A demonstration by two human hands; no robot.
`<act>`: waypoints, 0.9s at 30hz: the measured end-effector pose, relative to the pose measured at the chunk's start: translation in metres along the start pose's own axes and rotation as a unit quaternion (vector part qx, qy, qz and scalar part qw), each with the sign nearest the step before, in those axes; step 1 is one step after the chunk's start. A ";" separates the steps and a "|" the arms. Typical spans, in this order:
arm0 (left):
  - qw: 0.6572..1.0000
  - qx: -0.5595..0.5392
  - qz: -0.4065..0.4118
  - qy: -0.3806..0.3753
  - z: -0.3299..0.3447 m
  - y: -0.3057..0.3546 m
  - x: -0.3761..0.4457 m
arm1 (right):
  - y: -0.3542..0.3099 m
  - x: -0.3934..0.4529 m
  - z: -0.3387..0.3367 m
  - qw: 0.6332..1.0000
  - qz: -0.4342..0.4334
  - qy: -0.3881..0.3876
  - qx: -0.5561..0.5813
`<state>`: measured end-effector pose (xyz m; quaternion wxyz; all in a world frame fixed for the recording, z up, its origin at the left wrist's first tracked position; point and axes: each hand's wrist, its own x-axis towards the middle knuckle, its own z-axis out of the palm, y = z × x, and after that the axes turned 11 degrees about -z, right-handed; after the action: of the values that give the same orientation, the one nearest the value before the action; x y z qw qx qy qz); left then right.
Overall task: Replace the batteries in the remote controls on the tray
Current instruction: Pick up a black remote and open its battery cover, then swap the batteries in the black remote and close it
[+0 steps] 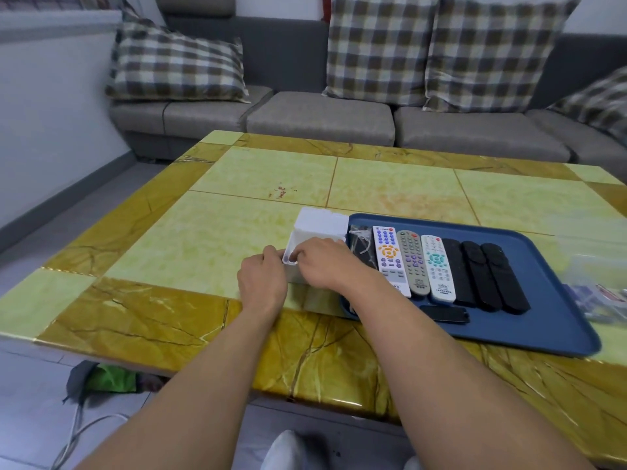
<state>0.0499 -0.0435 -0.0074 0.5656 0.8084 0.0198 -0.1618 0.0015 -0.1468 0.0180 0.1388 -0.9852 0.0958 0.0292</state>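
Both hands at white box [307, 252], just left of blue tray [543, 320]. Left hand [263, 283] pinches its near corner; right hand [322, 264] fingers curl inside, grip unclear. Remotes [437, 266] lie in tray, untouched. Risk: light box tips w/ hasty pull, contents spill

No text can be read here. The white remote with orange buttons [391, 259], the grey remote [413, 262] and the white remote with teal buttons [438, 268], lying side by side on the blue tray [549, 320], each carry small printing near their near ends and marks on their buttons, but all of it is too small and blurred to make out. The black remotes [481, 276] to the right show no lettering. The packets [610, 296] at the far right edge of the bench bear coloured print, also illegible.
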 end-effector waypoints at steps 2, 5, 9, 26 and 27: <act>1.000 0.000 -0.001 -0.009 0.000 0.000 -0.001 | 0.001 -0.005 0.003 1.000 -0.005 0.016 0.000; 1.000 -0.013 -0.004 -0.025 0.000 -0.004 -0.001 | 0.001 -0.018 -0.002 0.997 -0.021 0.073 0.021; 0.999 -0.040 -0.013 -0.017 0.004 -0.004 -0.007 | 0.009 -0.040 -0.013 0.980 -0.010 0.171 0.101; 0.919 0.243 0.291 -0.112 0.132 0.021 -0.120 | 0.167 -0.220 -0.037 0.801 0.293 0.497 0.163; 0.899 0.326 0.272 -0.109 0.139 0.020 -0.120 | 0.182 -0.232 -0.044 0.793 0.308 0.504 0.150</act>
<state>-0.0929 -0.1600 0.0018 0.2906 0.8987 -0.3169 -0.0860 -0.2603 -0.2890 0.0309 0.2004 -0.7455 0.4539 -0.4451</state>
